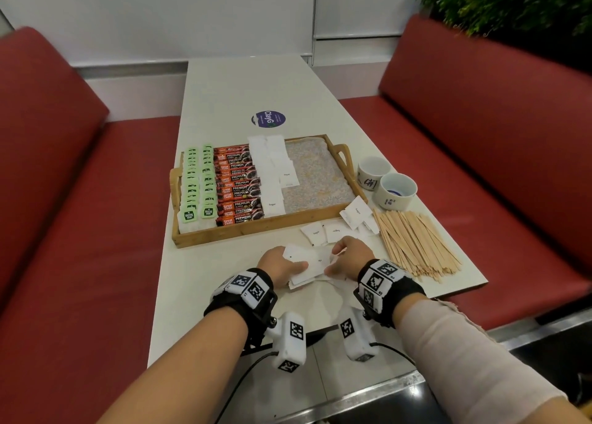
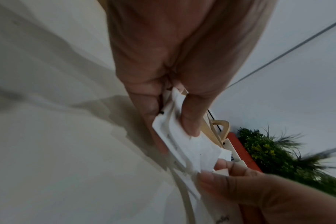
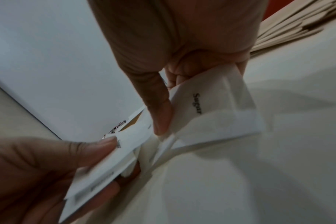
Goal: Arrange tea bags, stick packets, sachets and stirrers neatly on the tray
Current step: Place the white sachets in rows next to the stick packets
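Note:
A wooden tray (image 1: 256,226) holds rows of green tea bags (image 1: 198,183), red stick packets (image 1: 238,186) and white sugar sachets (image 1: 272,170); its right part is bare. Near the table's front edge, my left hand (image 1: 282,265) and right hand (image 1: 344,257) together grip a small stack of white sugar sachets (image 1: 309,265). The left thumb (image 2: 192,119) pinches the stack (image 2: 182,144) against the fingers. The right thumb (image 3: 159,109) pinches a sachet marked "Sugar" (image 3: 211,106). More loose sachets (image 1: 333,229) lie on the table. Wooden stirrers (image 1: 416,244) lie in a pile at the right.
Two small white ceramic cups (image 1: 386,180) stand right of the tray. A round blue sticker (image 1: 268,119) sits on the table behind the tray. Red benches (image 1: 480,135) flank the table on both sides. A green plant (image 1: 512,4) stands at the back right.

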### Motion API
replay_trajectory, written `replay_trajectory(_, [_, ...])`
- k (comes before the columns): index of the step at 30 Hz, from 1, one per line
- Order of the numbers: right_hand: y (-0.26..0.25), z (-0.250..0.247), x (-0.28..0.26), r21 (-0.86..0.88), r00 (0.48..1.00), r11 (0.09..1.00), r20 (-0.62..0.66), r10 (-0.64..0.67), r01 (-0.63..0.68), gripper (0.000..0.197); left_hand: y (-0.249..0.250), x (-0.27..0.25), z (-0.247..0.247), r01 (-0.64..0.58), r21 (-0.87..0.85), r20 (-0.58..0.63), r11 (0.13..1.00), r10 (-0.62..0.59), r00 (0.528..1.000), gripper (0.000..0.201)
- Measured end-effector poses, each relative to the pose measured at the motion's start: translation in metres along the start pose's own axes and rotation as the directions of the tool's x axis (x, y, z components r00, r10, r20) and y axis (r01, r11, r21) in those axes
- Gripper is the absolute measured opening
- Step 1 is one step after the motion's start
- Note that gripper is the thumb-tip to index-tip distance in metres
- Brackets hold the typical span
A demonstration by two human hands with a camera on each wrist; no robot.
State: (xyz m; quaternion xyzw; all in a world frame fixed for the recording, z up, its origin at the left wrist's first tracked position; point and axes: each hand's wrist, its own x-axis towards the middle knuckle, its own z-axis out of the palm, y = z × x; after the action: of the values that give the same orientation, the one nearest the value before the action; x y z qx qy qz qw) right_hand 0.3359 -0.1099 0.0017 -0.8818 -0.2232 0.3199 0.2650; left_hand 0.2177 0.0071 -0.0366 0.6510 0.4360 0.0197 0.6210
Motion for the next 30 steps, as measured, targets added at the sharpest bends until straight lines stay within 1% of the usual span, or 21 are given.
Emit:
replay_trajectory(1, [-0.001, -0.001, 0.0, 0.026, 1.0, 1.0, 0.008, -0.017, 0.017, 0.031, 0.005, -0.005, -0.002, 0.002, -0.009, 0.014, 1.0, -0.002, 1.0, 0.055])
replay_trajectory(2, [-0.003, -0.003, 0.001, 0.047, 0.999, 0.998, 0.022, -0.041, 0.04, 0.031, 0.011, -0.01, -0.003, 0.003, -0.041, 0.043, 0.999, -0.002, 0.999, 0.05])
replay_trajectory(4, [-0.008, -0.007, 0.002, 0.069, 0.994, 0.994, 0.063, -0.094, 0.089, 0.032, 0.02, -0.016, -0.005, 0.032, -0.163, 0.115, 0.986, -0.013, 0.993, 0.029])
replay_trajectory(5, [-0.01, -0.009, 0.002, 0.076, 0.99, 0.991, 0.081, -0.115, 0.109, 0.034, 0.023, -0.017, -0.006, 0.054, -0.229, 0.155, 0.972, -0.019, 0.988, 0.024])
replay_trajectory(8, [-0.015, -0.016, 0.002, 0.098, 0.979, 0.981, 0.1, -0.177, 0.167, 0.035, 0.027, -0.016, -0.008, 0.065, -0.307, 0.235, 0.95, 0.01, 0.972, 0.028])
replay_trajectory(10, [-0.018, -0.021, 0.001, 0.107, 0.973, 0.975, 0.108, -0.204, 0.193, 0.034, 0.028, -0.015, -0.01, 0.056, -0.328, 0.227, 0.943, 0.022, 0.974, 0.028])
replay_trajectory(13, [-0.02, -0.029, 0.0, 0.107, 0.97, 0.972, 0.107, -0.22, 0.209, 0.031, 0.029, -0.014, -0.011, 0.054, -0.377, 0.183, 0.924, 0.017, 0.983, 0.026])
replay_trajectory(15, [-0.02, -0.033, 0.004, 0.119, 0.977, 0.972, 0.049, -0.209, 0.202, 0.027, 0.03, -0.015, -0.011, 0.039, -0.402, 0.139, 0.915, 0.02, 0.99, 0.029])
replay_trajectory(18, [-0.021, -0.039, 0.01, 0.158, 0.979, 0.967, -0.059, -0.193, 0.2, 0.019, 0.03, -0.012, -0.014, 0.006, -0.423, 0.02, 0.906, 0.003, 1.0, 0.035])
replay_trajectory(21, [-0.025, -0.044, 0.012, 0.264, 0.971, 0.936, -0.114, -0.21, 0.234, 0.018, 0.03, -0.011, -0.016, -0.017, -0.427, -0.052, 0.904, -0.005, 0.999, 0.035])
replay_trajectory(25, [-0.033, -0.046, 0.009, 0.414, 0.964, 0.872, -0.155, -0.216, 0.262, 0.021, 0.036, -0.015, -0.012, -0.033, -0.468, -0.044, 0.883, 0.014, 0.999, 0.028])
replay_trajectory(30, [-0.04, -0.039, 0.008, 0.542, 0.966, 0.8, -0.149, -0.21, 0.258, 0.022, 0.044, -0.02, -0.003, -0.069, -0.501, -0.017, 0.863, 0.07, 0.997, 0.027])
